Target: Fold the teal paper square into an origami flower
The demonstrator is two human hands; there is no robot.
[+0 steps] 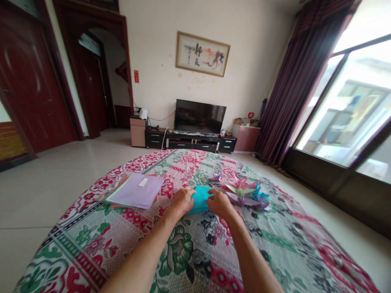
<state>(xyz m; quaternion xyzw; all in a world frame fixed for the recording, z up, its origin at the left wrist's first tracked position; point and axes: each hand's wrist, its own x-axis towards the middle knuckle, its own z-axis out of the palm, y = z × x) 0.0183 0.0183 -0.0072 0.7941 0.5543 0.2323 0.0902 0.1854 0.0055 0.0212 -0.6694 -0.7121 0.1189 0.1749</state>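
Observation:
A blue sheet of folding paper (200,198) lies on the flowered tablecloth, between my two hands. My left hand (183,200) grips its left edge, fingers curled and thumb against the paper. On the opposite edge, my right hand (220,202) pinches the sheet with bent fingers. The paper looks folded, though its exact creases are too small to make out. Just beyond my right hand sits a cluster of folded paper cranes (241,190) in pink, yellow-green, blue and purple. One small purple crane (216,177) rests apart from them, farther back.
To the left is a stack of coloured paper (139,195), purple on top, with a small white piece (142,182) on it. The round table's patterned tablecloth (177,252) spreads around. Across the floor stand a television (200,117) and a low cabinet (192,140).

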